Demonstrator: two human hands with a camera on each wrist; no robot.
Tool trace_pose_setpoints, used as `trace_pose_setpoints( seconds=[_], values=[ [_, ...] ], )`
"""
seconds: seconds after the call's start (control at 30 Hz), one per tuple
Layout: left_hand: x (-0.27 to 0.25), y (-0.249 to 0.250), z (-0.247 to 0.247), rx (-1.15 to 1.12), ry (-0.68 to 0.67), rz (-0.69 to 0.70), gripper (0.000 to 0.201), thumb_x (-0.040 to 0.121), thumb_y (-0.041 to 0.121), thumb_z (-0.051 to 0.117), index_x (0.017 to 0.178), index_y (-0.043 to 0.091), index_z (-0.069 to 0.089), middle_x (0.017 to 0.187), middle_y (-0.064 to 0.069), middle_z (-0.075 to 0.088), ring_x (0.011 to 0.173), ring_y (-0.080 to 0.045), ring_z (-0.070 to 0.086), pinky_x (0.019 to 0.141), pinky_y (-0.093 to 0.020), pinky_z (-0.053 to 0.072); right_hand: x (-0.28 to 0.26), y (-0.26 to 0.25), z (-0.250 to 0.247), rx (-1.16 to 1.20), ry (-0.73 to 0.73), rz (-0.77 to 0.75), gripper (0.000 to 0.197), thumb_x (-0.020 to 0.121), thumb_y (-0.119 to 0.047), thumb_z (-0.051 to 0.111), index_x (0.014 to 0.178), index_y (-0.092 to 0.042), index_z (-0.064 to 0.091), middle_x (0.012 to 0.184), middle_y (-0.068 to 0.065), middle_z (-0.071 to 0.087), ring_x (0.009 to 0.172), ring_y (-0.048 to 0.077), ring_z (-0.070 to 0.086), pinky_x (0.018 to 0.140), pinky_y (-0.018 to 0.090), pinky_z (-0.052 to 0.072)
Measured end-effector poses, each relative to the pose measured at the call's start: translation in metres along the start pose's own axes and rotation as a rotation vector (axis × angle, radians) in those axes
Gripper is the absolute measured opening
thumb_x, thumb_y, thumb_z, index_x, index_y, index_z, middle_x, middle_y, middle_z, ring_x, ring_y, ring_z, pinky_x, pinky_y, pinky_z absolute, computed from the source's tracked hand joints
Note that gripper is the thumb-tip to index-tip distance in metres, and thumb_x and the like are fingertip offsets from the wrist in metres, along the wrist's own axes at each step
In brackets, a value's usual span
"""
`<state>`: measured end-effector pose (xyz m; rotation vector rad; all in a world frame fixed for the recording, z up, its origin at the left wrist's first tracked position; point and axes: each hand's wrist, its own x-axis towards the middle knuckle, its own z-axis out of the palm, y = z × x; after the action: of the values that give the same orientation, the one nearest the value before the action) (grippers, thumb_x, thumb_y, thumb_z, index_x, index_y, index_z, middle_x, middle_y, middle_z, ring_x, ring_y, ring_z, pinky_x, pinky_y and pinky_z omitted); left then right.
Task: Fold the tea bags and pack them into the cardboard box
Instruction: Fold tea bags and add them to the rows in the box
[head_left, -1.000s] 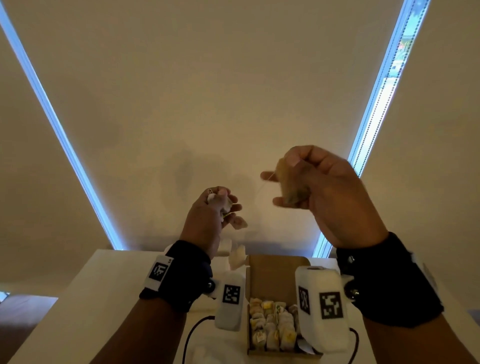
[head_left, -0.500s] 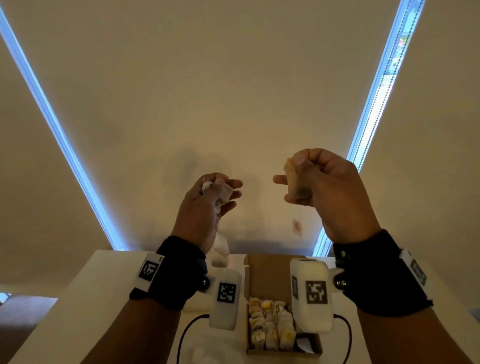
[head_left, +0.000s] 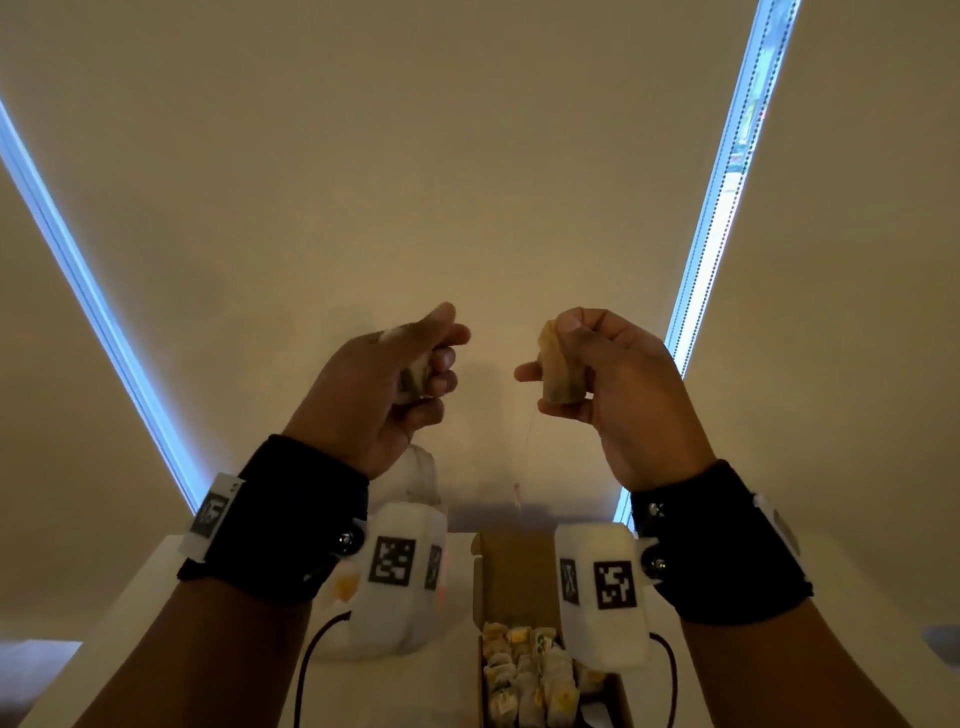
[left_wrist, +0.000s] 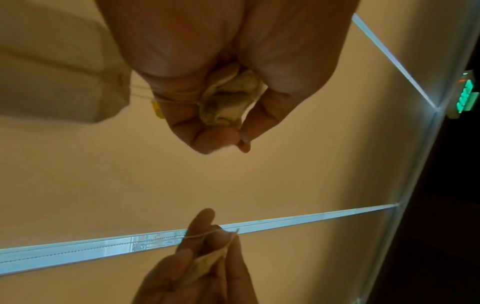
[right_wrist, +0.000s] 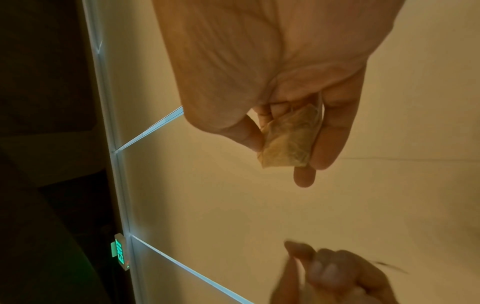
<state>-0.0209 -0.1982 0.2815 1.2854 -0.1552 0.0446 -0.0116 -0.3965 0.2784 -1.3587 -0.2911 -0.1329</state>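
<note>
Both hands are raised in front of a beige blind. My left hand (head_left: 415, 364) curls round a crumpled tea bag (left_wrist: 228, 98), its string wound over a finger and a yellow tag (left_wrist: 157, 109) showing beside it. My right hand (head_left: 576, 364) pinches a flat folded tea bag (head_left: 558, 371) between thumb and fingers; a thin string (head_left: 527, 441) hangs from it with a small tag (head_left: 517, 493) at its end. The open cardboard box (head_left: 511, 577) sits on the white table below, with several folded tea bags (head_left: 524, 670) packed in rows.
The white table (head_left: 135, 613) runs under my forearms. A pale heap of loose tea bags (head_left: 418, 473) lies behind my left wrist. Black cables (head_left: 311, 654) trail from the wrist cameras. Bright window strips (head_left: 727, 171) border the blind.
The hands have drawn closer together. The right hand's bag has its string hanging straight down now. The left hand has closed tighter round its bag.
</note>
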Motion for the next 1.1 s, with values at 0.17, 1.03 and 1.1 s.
trace_pose_setpoints(
  seconds=[0.17,1.03,1.1],
  values=[
    [0.001,-0.003,0.014,0.366,0.002,0.128,0.03,0.086,0.034,0.076,0.091,0.005,0.076,0.064,-0.005,0.048,0.055,-0.015,0.038,0.045,-0.023,0.031,-0.003,0.011,0.012,-0.108,-0.004,-0.039,0.023,0.103,-0.025,0.052,0.097,-0.011,0.069,0.078,0.001,0.067,0.076,0.02,0.065,0.067,0.029,0.056],
    [0.01,0.005,0.013,0.558,0.087,0.399,0.014,0.098,0.017,0.066,0.096,0.012,0.079,0.055,0.012,0.062,0.044,-0.002,0.049,0.046,-0.011,0.037,0.019,-0.001,0.004,-0.532,-0.085,-0.059,0.039,0.098,-0.05,0.054,0.068,-0.03,0.07,0.059,-0.014,0.056,0.056,0.002,0.048,0.067,0.026,0.04],
    [0.007,0.006,0.015,0.581,0.068,0.416,0.013,0.097,0.014,0.067,0.097,0.007,0.078,0.055,0.015,0.064,0.045,0.0,0.054,0.046,-0.007,0.037,0.017,-0.003,0.005,-0.494,-0.094,-0.07,0.036,0.099,-0.045,0.057,0.072,-0.027,0.072,0.058,-0.016,0.056,0.055,0.0,0.049,0.067,0.024,0.039]
  ],
)
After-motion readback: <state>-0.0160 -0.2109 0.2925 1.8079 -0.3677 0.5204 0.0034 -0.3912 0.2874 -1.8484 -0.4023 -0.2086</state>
